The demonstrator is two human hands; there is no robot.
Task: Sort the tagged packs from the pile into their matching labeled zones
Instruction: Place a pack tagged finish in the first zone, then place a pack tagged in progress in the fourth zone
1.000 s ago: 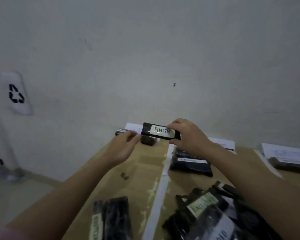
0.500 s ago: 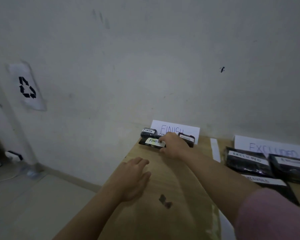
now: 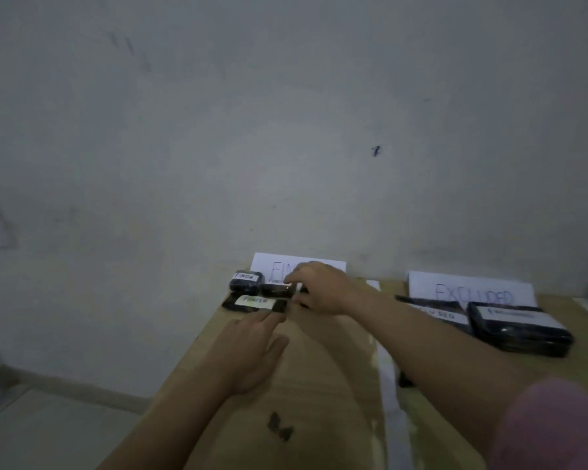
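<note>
Near FINISH pack (image 3: 254, 302) lies flat at table's (image 3: 323, 378) far left corner, before the FINISH sign (image 3: 267, 266). Left hand (image 3: 248, 351), fingers straight, touches its near edge. Right hand (image 3: 318, 290) pinches middle pack (image 3: 277, 289). EXCLUDED packs (image 3: 520, 329) right.

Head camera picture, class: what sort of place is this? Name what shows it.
Probably a makeshift sorting station: a bare wooden table against a plain wall, paper zone signs FINISH and EXCLUDED, and tagged black packs grouped beneath them.

left hand (image 3: 252, 351): flat, fingers straight, reaching toward 12 o'clock
right hand (image 3: 319, 290): fingers curled, pointing toward 10 o'clock
</note>
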